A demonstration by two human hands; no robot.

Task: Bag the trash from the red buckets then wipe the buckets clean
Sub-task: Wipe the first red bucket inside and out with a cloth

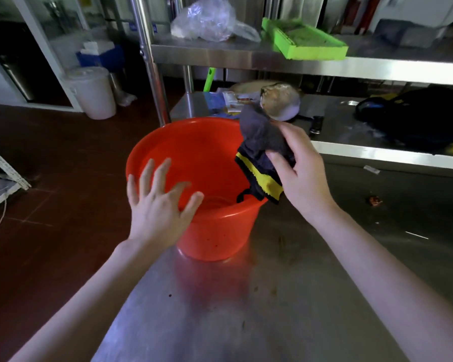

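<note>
Here my left hand (158,205) hovers with fingers spread over the red bucket (194,184) on the steel table (246,309). My right hand (302,173) grips a bunched dark cloth (259,152) at the rim.

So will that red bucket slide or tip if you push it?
Likely slide: the red bucket looks empty and plastic, so likely light, and the steel table looks smooth. It could tip if pushed at the rim, since its base is narrower than its top. It stands near the table's edge, so a shove might drop it.
</note>
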